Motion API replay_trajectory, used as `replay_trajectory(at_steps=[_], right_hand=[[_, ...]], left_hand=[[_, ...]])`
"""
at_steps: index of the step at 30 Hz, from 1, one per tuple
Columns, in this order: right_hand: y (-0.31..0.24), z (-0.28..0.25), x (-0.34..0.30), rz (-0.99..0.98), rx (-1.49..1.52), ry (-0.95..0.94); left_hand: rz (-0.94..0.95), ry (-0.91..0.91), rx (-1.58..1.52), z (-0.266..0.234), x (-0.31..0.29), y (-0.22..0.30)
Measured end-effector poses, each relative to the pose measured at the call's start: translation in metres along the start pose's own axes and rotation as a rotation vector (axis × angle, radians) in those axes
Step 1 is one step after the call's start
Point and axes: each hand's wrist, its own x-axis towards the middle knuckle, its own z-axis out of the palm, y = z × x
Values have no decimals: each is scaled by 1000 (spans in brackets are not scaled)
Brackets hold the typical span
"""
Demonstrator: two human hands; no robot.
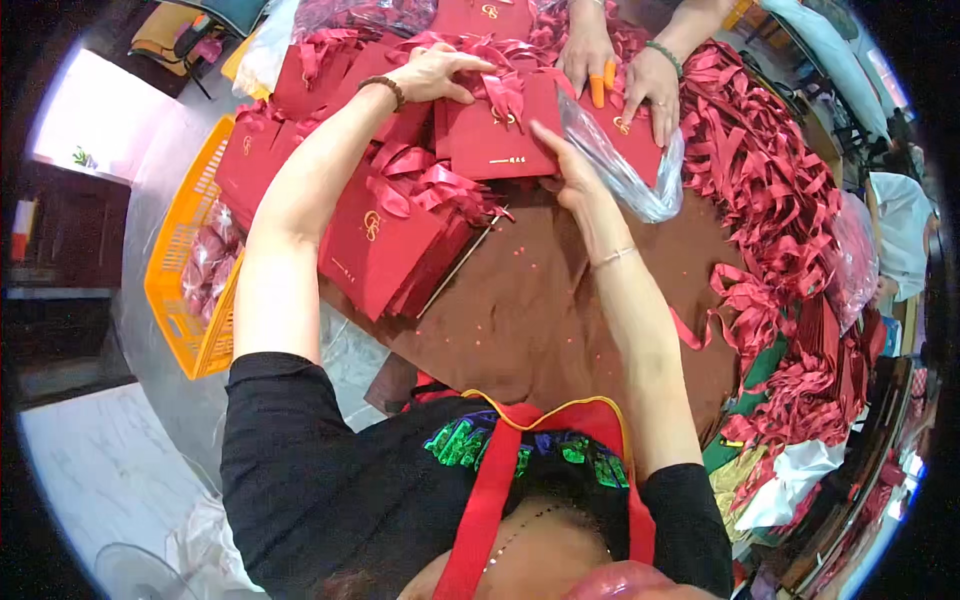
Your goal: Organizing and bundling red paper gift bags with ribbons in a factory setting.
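Starting left: orange crate (188, 205), plastic-wrapped bundles (207, 255) inside, so some look done. Loose red bag stack (370, 250) next, ribbons on. Left hand (437, 75) over top of middle red bag (480, 140), can't tell if gripping; right hand (577, 168) clamped on its right edge. Co-worker's hands (588, 50) at clear sleeve (655, 205). Huge ribbon heap (760, 150) right, plenty to go, I'd guess.

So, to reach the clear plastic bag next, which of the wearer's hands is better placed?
Probably the right hand: at the right edge of the red gift bags, it is close to the clear plastic bag. The left hand is farther.
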Motion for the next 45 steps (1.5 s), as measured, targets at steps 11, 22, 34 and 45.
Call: replay_trajectory(at_steps=[11,22,34,45], right_hand=[[0,5,33,63,293,-317],[13,21,31,-458,-42,-21],[5,1,-40,-97,529,-382],[-9,9,-87,-524,220,-360]], left_hand=[[18,42,-55,22,-8,-7],[-193,610,-1686,16,-21,-28],[-264,526,-1421,26,-9,-48],[-16,72,-1907,-90,-80,75]])
